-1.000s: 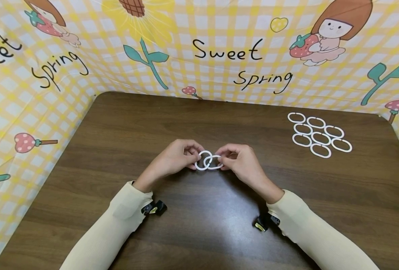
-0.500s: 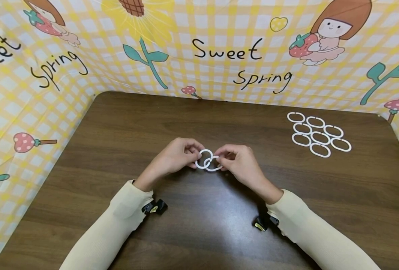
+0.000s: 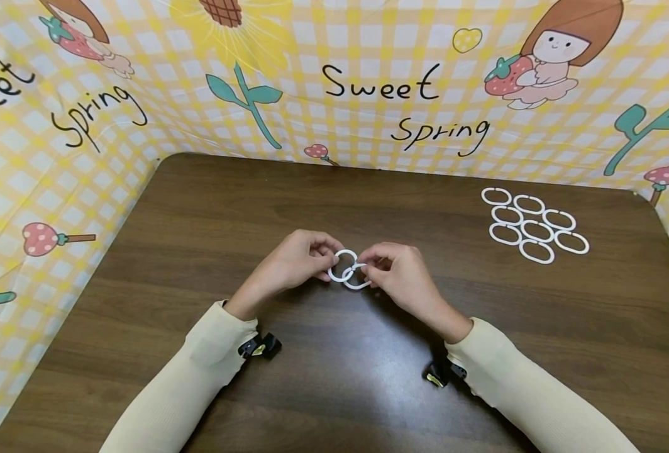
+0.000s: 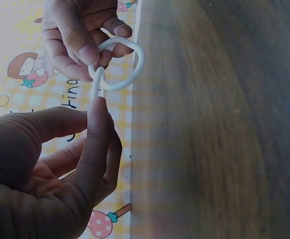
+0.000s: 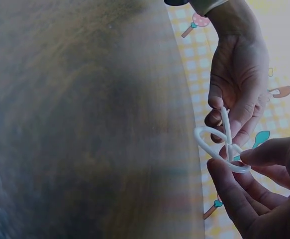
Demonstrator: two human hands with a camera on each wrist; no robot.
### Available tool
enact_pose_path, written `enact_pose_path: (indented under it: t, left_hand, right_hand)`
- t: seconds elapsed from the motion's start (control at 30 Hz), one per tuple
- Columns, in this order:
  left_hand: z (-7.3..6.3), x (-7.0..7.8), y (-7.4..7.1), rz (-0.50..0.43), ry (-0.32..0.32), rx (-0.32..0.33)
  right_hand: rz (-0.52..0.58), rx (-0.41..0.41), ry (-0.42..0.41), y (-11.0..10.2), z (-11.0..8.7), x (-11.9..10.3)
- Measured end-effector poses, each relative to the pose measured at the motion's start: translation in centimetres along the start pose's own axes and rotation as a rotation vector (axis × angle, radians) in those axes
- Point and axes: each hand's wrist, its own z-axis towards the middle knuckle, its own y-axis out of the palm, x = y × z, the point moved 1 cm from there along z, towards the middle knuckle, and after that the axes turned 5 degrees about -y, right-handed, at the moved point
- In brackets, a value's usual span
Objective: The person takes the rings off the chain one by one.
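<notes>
Two white plastic chain links hang linked through each other above the middle of the table. My left hand [image 3: 295, 264] pinches the left link [image 3: 345, 252] between thumb and fingers; in the left wrist view this link [image 4: 95, 89] is nearly edge-on. Opposite, my right hand [image 3: 405, 274] pinches the right link [image 3: 356, 287] at its right end. The right wrist view shows that link [image 5: 202, 143] as a tilted loop, crossing the left-hand link [image 5: 226, 124]. Fingertips cover part of each link.
Several loose white oval links [image 3: 537, 222], each with a small gap, lie close together at the table's back right. A patterned yellow-checked cloth [image 3: 368, 38] rises behind the brown wooden table [image 3: 244, 201] and along its left side.
The right-hand link has tilted, its lower edge dropping a little towards me. The left-hand link has risen slightly. Both hands keep their pinch in almost the same place.
</notes>
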Motion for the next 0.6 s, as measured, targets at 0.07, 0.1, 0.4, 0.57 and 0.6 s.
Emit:
enact_pose_path:
  t: [0.07,0.1,0.4,0.57,0.6]
  left_hand:
    - [0.05,-0.02,0.01,-0.001,0.001,0.000]
    - [0.07,-0.02,0.02,-0.001,0.000,0.001]
    - [0.04,0.16,0.02,-0.009,-0.004,0.001]
    - [0.05,0.21,0.02,-0.015,0.002,-0.002]
    - [0.05,0.22,0.02,-0.016,0.003,-0.003]
  right_hand:
    - [-0.018,0.005,-0.013,0.00,-0.02,0.04]
    - [-0.028,0.006,-0.021,0.00,-0.03,0.05]
    - [-0.110,0.018,-0.100,0.06,-0.07,0.10]
    - [-0.143,0.015,-0.125,0.03,-0.11,-0.03]
    - [-0.149,0.014,-0.129,0.02,-0.12,-0.04]
